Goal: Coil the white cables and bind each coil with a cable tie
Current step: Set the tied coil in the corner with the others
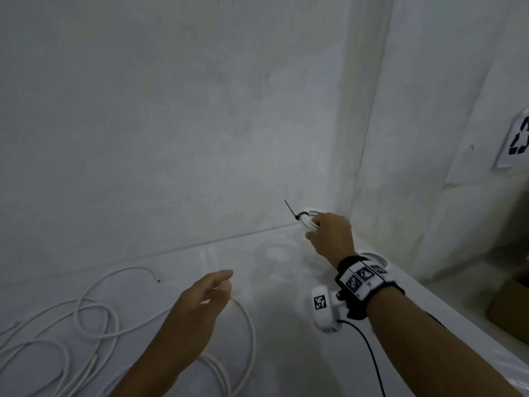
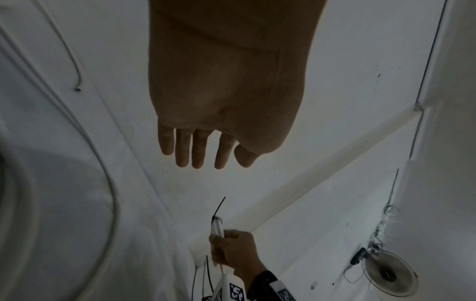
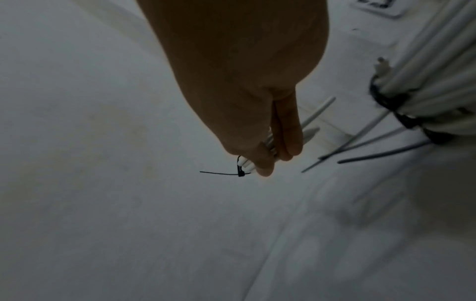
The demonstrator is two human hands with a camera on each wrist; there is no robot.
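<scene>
A finished coil (image 1: pixel 310 222) of white cable is held up by the right hand (image 1: pixel 330 237) near the corner where the table (image 1: pixel 274 282) meets the wall (image 1: pixel 171 124), its fingers curled round the turns so that the bundle is gripped on one side. A black cable tie (image 1: pixel 294 214) is already cinched round the opposite side, and its loose tail is left sticking out clear of the fingers, probably because the grip was chosen to keep the tie visible and unpinched. In the right wrist view a pile of bound coils (image 3: pixel 427 85) with trailing black tie ends is seen just beside the hand, which suggests that the coil is being carried there to be set down with the others. The left hand (image 1: pixel 200 308) is kept low over the table with its fingers (image 2: pixel 198 150) nearly straight and relaxed, nothing being held; it hovers just above the loose white cables (image 1: pixel 94 319) sprawled at the near left, apparently placed ready for the next cable to be picked up.
</scene>
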